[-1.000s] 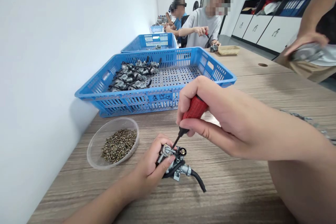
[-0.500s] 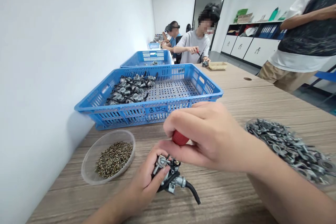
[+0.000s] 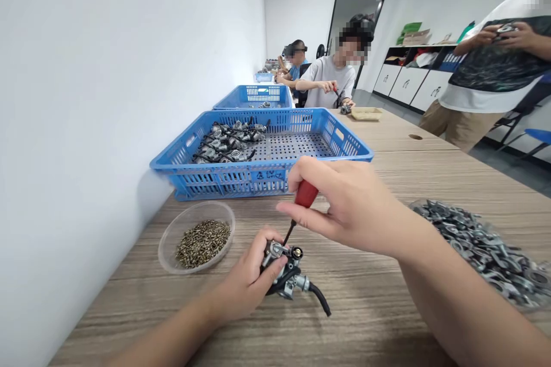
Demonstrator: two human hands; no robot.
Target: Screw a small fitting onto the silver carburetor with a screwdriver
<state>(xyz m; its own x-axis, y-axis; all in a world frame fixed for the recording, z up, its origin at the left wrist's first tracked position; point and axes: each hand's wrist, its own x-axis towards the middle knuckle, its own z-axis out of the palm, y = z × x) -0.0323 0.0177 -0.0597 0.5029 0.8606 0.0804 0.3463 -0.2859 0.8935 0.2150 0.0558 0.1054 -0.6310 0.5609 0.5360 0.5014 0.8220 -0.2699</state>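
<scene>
My left hand (image 3: 253, 275) is closed around a small metal carburetor (image 3: 289, 275), holding it low over the wooden table. A black rubber hose (image 3: 319, 300) sticks out of its right side, and a brass-coloured fitting shows on top. My right hand (image 3: 344, 200) grips the red handle of a screwdriver (image 3: 306, 193). The dark shaft slants down to the left, its tip at the top of the carburetor by my left fingers. Whether the tip sits on a screw is too small to tell.
A clear bowl of brassy screws (image 3: 204, 243) stands left. Loose metal levers (image 3: 486, 252) fill a container at right. Behind my hands is a blue crate (image 3: 224, 178) with several carburetors. Farther back, a co-worker (image 3: 333, 77) uses a screwdriver, and a person (image 3: 491, 69) stands at right.
My right hand has loosened and lifted a little, so the screwdriver's shaft now shows. The view has shifted slightly. The standing person now holds a small object in both hands.
</scene>
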